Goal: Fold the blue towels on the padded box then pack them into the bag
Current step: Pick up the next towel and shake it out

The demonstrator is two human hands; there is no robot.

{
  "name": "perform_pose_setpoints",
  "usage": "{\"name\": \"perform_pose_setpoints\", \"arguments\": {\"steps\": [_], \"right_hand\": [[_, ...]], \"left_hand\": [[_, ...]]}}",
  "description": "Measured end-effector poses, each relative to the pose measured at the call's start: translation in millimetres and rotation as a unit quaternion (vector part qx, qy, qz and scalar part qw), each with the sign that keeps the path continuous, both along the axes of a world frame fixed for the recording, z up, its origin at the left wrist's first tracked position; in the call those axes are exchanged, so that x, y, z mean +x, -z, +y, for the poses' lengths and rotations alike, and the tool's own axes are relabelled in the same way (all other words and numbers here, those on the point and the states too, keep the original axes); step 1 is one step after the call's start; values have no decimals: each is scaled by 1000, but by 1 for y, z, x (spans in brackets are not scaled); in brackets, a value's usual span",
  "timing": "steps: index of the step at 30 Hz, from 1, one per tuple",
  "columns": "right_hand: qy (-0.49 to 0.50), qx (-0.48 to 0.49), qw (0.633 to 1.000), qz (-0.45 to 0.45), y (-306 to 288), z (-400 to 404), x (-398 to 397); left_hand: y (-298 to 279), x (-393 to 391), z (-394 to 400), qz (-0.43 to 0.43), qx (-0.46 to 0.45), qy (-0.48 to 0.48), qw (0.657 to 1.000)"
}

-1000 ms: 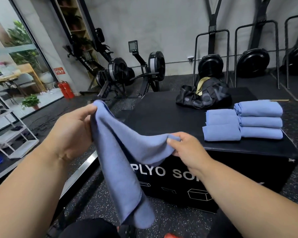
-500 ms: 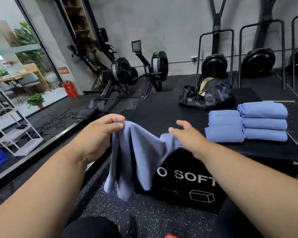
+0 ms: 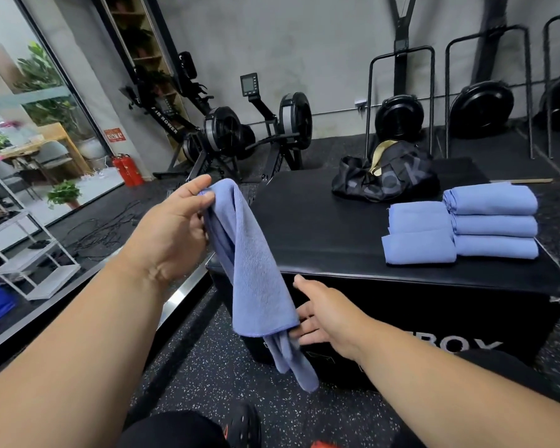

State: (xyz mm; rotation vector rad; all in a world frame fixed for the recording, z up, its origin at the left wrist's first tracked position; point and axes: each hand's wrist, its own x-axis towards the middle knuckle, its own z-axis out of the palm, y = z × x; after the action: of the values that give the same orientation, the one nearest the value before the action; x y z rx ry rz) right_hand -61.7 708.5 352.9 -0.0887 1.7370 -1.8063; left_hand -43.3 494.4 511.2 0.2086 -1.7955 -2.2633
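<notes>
Blue towel point(image 3: 256, 270) hangs long, bunched; left hand point(image 3: 172, 227) pinches top edge, right hand point(image 3: 324, 318) spread beside bottom hem

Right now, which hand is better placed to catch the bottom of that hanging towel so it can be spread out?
The right hand: it is open, right beside the towel's lower edge. The left hand already pinches the top.

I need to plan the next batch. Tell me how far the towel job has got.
Done: five folded towels lie on the padded box. In hand: the left hand holds an unfolded towel hanging, and the right hand reaches its lower edge. Left: folding it, then packing everything into the bag.
</notes>
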Motion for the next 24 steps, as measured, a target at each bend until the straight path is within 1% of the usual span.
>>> {"name": "perform_pose_setpoints", "arguments": {"steps": [4,8,13,17,21,24], "right_hand": [[52,35,996,60,1,5,5],[76,23,992,97,-1,6,15],[18,-11,994,104,-8,-1,23],[-5,-57,994,97,-18,-6,22],[-7,-117,990,73,-20,-13,22],[9,-180,980,79,-18,-14,24]], "left_hand": [[2,3,2,9,-7,-16,1000],[4,3,4,11,4,-35,999],[0,8,5,15,17,-36,999],[-5,14,6,32,2,-35,999],[-7,22,6,40,7,-40,998],[-3,26,4,34,6,-38,999]]}}
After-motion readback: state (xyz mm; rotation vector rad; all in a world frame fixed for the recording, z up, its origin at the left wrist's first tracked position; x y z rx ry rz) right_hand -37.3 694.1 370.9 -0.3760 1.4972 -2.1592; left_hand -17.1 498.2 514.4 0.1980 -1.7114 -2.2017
